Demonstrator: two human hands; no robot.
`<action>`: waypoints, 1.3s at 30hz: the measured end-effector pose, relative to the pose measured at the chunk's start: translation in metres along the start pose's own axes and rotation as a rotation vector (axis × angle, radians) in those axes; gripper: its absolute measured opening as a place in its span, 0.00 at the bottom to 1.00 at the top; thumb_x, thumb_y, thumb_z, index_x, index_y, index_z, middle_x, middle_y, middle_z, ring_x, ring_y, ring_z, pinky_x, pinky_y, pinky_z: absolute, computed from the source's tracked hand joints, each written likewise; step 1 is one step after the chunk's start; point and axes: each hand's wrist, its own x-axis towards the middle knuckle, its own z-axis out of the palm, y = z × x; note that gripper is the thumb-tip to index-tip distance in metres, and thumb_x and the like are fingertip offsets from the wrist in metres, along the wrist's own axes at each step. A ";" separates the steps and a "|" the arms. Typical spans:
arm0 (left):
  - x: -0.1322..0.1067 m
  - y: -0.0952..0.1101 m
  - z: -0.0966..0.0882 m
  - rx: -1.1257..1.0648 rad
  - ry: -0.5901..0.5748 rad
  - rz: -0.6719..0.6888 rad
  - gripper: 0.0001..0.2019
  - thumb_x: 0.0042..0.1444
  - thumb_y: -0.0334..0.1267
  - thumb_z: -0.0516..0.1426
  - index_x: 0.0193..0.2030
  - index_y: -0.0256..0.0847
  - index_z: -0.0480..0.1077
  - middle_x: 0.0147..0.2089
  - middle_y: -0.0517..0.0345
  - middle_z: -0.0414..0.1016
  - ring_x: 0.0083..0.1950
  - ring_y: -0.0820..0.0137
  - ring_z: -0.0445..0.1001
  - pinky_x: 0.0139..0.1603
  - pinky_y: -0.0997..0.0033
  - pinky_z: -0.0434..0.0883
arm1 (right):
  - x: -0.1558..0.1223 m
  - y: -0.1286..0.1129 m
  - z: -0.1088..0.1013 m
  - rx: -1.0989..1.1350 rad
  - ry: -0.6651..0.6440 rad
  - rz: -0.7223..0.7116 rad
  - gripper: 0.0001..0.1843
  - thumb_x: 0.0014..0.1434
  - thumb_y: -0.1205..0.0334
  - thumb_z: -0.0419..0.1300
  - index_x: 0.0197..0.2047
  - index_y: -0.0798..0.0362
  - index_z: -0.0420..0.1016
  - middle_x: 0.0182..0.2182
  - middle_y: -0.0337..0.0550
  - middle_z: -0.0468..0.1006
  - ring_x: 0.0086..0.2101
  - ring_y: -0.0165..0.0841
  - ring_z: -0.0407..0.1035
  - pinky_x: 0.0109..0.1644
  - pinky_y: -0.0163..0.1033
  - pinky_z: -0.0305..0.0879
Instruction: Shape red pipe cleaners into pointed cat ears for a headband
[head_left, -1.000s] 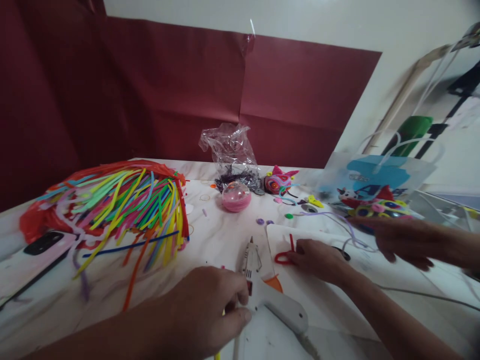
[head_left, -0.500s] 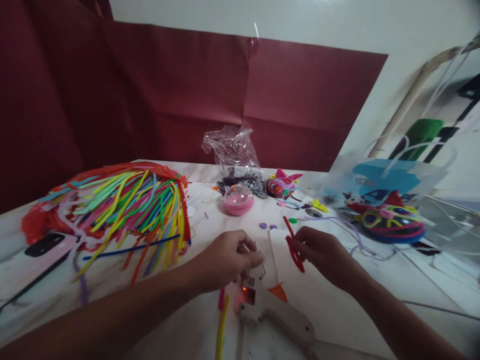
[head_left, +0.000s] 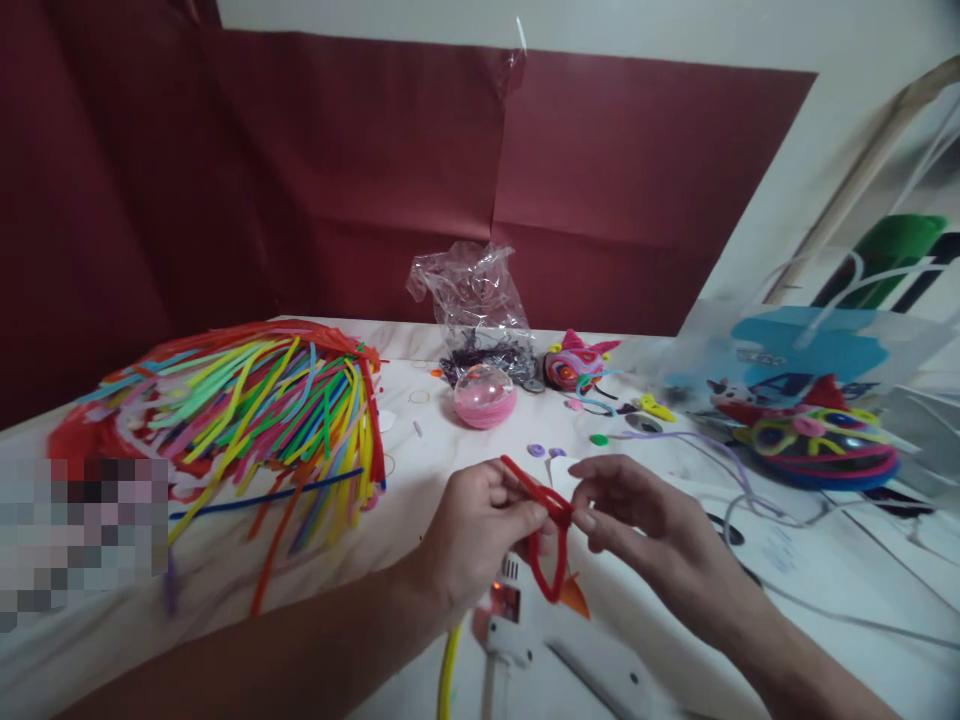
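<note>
Looped red pipe cleaner point(head_left: 562, 565) btwn both hands point(head_left: 474, 528), L pinching, R touching.

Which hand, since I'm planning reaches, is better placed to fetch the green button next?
Probably the right hand: nearer the green button, while the left hand pinches the red loop. Whether the right also grips it is unclear.

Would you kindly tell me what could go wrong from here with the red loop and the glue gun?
The glue gun shows a lit red light, so its tip, hidden behind the left hand, may be hot and could burn that hand. The red loop, pinched in the left hand, might brush the gun if lowered.
</note>
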 end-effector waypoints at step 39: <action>-0.012 -0.004 0.005 0.186 -0.034 -0.162 0.03 0.41 0.30 0.55 0.25 0.36 0.64 0.17 0.64 0.65 0.17 0.78 0.63 0.15 0.80 0.57 | -0.008 -0.006 0.003 0.085 -0.233 0.118 0.12 0.56 0.60 0.53 0.24 0.55 0.67 0.20 0.37 0.66 0.22 0.28 0.56 0.25 0.34 0.55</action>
